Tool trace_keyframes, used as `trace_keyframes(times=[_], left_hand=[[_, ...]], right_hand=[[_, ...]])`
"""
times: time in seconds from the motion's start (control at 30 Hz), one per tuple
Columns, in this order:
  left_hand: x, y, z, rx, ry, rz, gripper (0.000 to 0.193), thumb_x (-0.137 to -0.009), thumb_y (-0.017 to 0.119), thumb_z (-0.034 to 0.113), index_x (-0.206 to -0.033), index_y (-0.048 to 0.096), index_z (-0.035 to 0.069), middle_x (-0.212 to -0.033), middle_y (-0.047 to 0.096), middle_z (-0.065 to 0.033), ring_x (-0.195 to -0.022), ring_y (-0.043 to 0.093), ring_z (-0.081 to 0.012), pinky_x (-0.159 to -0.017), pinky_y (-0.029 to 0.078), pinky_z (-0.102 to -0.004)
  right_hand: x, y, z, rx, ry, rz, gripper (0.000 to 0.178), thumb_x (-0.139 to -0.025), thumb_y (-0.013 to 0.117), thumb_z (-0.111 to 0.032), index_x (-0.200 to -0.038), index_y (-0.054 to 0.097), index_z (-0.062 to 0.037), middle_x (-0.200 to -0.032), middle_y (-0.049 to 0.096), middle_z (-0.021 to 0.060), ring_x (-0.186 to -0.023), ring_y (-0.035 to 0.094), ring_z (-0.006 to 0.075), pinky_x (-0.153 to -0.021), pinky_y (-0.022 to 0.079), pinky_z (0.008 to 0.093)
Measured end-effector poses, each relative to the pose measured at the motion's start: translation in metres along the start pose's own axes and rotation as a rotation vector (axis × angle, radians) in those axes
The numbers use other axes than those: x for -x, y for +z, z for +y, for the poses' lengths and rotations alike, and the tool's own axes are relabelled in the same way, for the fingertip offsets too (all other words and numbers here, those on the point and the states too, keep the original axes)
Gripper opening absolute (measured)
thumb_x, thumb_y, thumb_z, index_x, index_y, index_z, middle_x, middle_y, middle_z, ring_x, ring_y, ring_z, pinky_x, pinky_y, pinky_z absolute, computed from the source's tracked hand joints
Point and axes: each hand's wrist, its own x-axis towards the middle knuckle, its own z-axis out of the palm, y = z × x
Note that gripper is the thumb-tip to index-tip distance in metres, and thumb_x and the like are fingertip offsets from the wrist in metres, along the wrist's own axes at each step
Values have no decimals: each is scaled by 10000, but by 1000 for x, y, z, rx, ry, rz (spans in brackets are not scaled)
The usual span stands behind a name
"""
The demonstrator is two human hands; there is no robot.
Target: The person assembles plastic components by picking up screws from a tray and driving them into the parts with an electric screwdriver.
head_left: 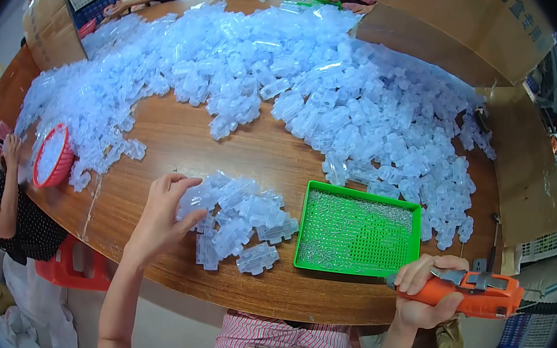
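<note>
My right hand [424, 290] is wrapped round an orange and grey power screwdriver [488, 295], held level just past the right end of a green tray [357, 271]. Small metal screws [324, 251] lie scattered over the tray's perforated bottom. My left hand [165, 215] hangs at the left side of a small heap of clear plastic parts [240, 211], thumb and fingers apart with no part between them. I cannot tell whether its fingertips touch the heap.
A large mound of the same parts [284, 65] spreads across the wooden table [180, 132]. At left stands a red basket [63, 162] of parts. Cardboard sheets [520, 164] wall the right side. Co-workers sit at the far side and the left, one with a hand [12, 152] by the mound.
</note>
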Motion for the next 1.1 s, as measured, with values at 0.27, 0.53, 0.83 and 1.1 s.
trace_keyframes(times=[0.27,0.53,0.83,1.1], left_hand=[[-132,52,52,-52,430,115,473,-743,700,31,-1184,572,146,-1275,494,-92,-1221,433,-328,-1002,384,-446],[-224,102,35,-541,1047,63,373,-739,614,29,-1092,576,144,-1350,472,-49,-1320,378,-274,-1094,311,-450],[-117,62,85,280,781,22,413,-693,792,150,-1000,540,39,-1076,596,-131,-967,602,-289,-837,481,-360],[47,107,114,1166,220,-523,603,-762,813,130,-1244,475,1,-1148,560,-111,-1063,579,-183,-932,493,-317]], right_hand=[[1,8,8,-78,51,34,612,-861,620,-568,-1043,438,-13,-580,488,47,-504,489,142,-486,449,283],[2,1,12,20,8,31,565,-908,519,-566,-1060,437,-28,-557,434,28,-478,445,135,-467,423,275],[-3,-11,27,83,29,50,567,-902,552,-542,-1061,468,-4,-574,457,37,-492,463,139,-461,421,284],[5,-12,59,12,120,-39,549,-898,565,-524,-1036,489,2,-565,463,41,-483,459,136,-457,420,281]])
